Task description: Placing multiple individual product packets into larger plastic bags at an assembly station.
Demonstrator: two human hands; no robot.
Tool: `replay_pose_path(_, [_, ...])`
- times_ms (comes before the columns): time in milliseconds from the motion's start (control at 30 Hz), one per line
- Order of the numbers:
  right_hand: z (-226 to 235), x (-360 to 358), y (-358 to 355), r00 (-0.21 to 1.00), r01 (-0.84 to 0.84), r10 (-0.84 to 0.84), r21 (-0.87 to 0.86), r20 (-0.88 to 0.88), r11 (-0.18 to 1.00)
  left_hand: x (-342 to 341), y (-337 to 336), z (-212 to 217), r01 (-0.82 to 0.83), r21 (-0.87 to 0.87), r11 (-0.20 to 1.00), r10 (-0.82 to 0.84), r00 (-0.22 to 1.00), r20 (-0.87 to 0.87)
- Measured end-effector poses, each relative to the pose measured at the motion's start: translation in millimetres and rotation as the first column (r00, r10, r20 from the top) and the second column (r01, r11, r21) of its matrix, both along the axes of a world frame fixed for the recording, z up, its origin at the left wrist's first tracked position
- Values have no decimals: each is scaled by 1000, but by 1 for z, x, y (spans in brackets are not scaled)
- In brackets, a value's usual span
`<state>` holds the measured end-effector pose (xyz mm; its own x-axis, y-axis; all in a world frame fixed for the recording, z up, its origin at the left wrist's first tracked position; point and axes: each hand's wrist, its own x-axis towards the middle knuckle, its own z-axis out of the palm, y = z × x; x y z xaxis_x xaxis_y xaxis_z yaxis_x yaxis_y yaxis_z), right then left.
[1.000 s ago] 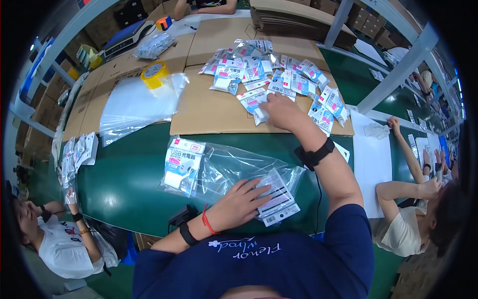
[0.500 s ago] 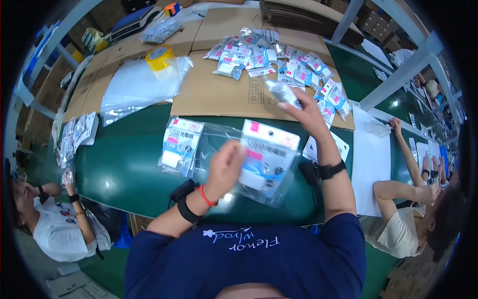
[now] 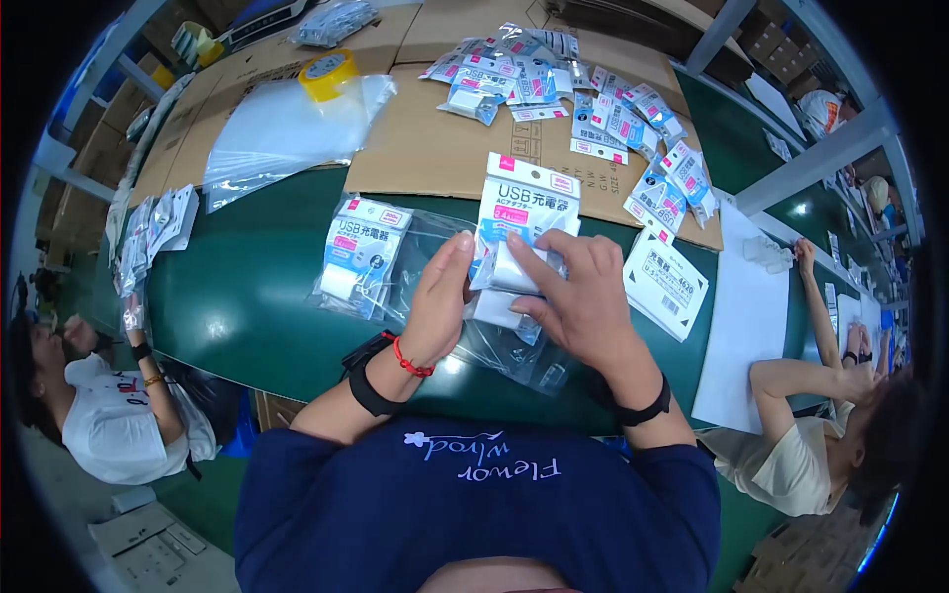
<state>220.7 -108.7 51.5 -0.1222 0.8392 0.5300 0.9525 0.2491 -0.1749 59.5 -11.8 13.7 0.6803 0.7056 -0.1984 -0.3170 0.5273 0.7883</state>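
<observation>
A charger packet (image 3: pixel 529 203) with a white, blue and pink header card lies on top of another charger packet (image 3: pixel 497 308), whose white block shows below. Along the stack's left edge, the fingers of my left hand (image 3: pixel 440 301) press together against it. My right hand (image 3: pixel 588 296) grips the right side, forefinger on the upper packet and thumb on the lower one. Clear plastic bag film (image 3: pixel 514 361) spreads under the stack. Just left of my hands, a third charger packet (image 3: pixel 364 252) lies in clear film.
Beyond my hands, a heap of charger packets (image 3: pixel 534 79) rests on cardboard (image 3: pixel 415 148). Yellow tape (image 3: pixel 328 76) sits on flat clear bags (image 3: pixel 277 148). Printed white cards (image 3: pixel 667 282) lie right on the green table (image 3: pixel 247 287). People sit on both sides.
My right hand has brought a charger packet from near the heap onto the one before me. My left hand has moved up to its left edge. The view has shifted slightly.
</observation>
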Motion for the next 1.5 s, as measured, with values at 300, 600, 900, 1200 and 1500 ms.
replay_pose_path(300, [-14,3,-1,837,169,-20,224,-547,960,-1,-7,4,55,275,960,-61,998,12])
replay_pose_path(600, [5,20,-9,591,-178,-147,-306,-793,935,-5,-1,-7,22,529,848,41,993,-107])
replay_pose_path(900, [-16,-7,-9,831,-475,446,-10,-332,880,-24,17,10,329,-392,859,-208,924,320])
replay_pose_path(1200, [-6,104,-6,770,311,-480,-411,-420,857,-39,11,20,105,-151,983,-60,959,277])
replay_pose_path(1500, [-52,92,48,895,189,-348,-469,-280,863,-52,9,9,81,-56,995,-67,973,219])
